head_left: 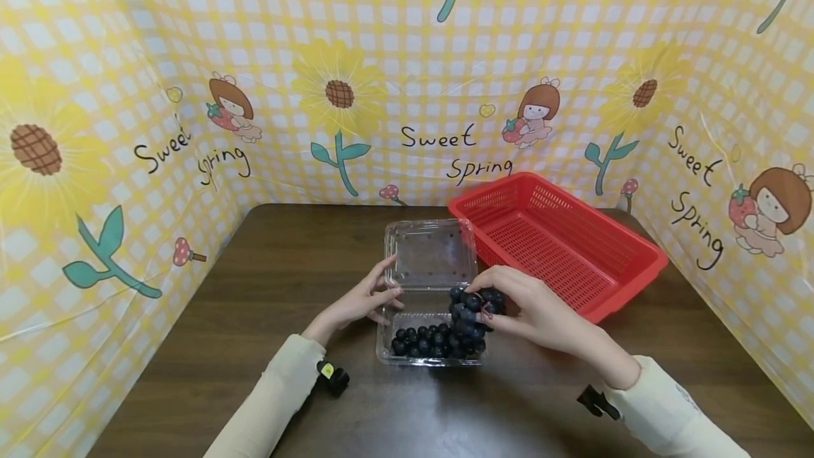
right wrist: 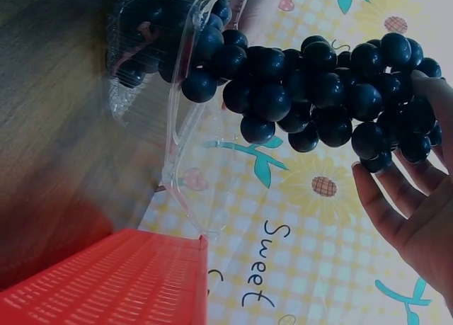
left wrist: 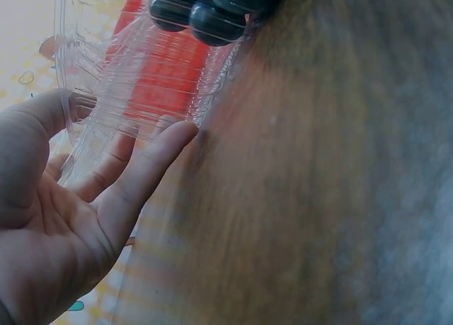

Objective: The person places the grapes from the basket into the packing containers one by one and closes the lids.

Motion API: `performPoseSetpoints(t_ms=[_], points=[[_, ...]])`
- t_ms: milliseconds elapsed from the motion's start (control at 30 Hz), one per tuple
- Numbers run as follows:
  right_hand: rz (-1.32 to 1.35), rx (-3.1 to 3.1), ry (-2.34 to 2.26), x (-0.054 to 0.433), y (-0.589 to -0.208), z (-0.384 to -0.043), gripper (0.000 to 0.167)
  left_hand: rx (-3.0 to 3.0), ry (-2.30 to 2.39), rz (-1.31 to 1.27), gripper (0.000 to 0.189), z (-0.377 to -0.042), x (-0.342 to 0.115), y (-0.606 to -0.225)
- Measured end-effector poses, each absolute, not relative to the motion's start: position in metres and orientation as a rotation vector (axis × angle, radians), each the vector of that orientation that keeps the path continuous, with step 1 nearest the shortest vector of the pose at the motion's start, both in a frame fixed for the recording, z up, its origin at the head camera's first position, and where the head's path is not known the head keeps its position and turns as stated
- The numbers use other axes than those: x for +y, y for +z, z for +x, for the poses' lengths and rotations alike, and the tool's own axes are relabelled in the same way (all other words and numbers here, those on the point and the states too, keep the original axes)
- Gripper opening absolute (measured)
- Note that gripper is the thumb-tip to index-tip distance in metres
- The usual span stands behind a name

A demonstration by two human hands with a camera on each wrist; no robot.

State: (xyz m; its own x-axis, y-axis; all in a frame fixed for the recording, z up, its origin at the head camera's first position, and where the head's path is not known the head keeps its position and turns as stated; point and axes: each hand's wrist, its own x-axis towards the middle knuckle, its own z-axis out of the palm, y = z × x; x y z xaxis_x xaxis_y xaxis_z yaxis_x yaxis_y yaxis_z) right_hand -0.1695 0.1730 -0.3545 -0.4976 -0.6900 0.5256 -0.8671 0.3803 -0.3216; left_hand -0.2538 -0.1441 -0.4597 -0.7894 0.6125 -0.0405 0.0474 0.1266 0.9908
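Note:
A bunch of dark grapes (right wrist: 325, 91) hangs from my right hand (head_left: 534, 306), its thumb and fingers holding the top end near the stem. The lower grapes reach down into a clear plastic clamshell box (head_left: 384, 345), whose hinged lid (head_left: 429, 260) lies open behind it. More dark grapes (head_left: 420, 341) sit inside the box. My left hand (head_left: 359, 300) holds the box's left side near the hinge. In the left wrist view, the thumb of that hand (left wrist: 71, 204) is at the rim and the fingers (left wrist: 159, 144) are against the thin wall.
A red slotted plastic basket (head_left: 626, 295) stands at the back right of the dark wooden table (head_left: 254, 345), close beside the lid. A yellow checked cloth (head_left: 267, 34) with flowers hangs around the table's back and sides.

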Motion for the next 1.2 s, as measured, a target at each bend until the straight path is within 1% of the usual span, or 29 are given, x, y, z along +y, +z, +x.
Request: performPoseSetpoints(t_ms=[867, 1200], points=[[1.308, -2.335, 0.737, 0.1683, -0.3595, -0.1741, 0.032, 1.969, 1.712, 0.625, 0.072, -0.2532, -0.1438, -0.4611], [1.274, -2.366, 0.712, 0.1655, -0.3611, -0.1742, 0.033, 1.971, 1.713, 0.62, 0.071, -0.2527, -0.1427, -0.4587]])
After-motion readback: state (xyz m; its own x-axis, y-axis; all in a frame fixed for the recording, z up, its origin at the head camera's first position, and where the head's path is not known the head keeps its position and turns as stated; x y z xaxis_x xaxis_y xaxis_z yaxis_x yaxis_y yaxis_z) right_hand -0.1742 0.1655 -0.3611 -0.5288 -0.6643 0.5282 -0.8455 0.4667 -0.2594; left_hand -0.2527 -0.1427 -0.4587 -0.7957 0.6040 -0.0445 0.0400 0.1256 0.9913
